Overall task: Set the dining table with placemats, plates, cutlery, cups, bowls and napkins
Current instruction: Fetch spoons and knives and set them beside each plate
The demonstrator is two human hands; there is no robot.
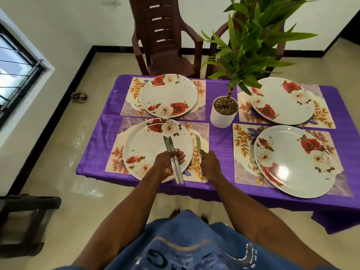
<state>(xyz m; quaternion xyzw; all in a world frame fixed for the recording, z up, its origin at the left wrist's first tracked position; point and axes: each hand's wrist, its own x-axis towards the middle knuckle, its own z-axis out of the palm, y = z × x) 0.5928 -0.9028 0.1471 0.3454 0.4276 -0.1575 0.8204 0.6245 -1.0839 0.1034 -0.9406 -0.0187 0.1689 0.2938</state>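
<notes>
Purple cloth covers the bench (220,145), and around the potted plant (225,112) at its middle I count four floral placemats, each already carrying a rose-patterned plate, while cups, bowls and napkins are nowhere in view, so I judge the job roughly a third done. At the near-left plate (146,149), just left of the plant, my left hand (171,159) curls round two plain steel knives (174,160) held over the plate. My right hand (209,164) grips a third knife (198,144), its blade lying on the placemat (202,131) beside that plate's right rim.
</notes>
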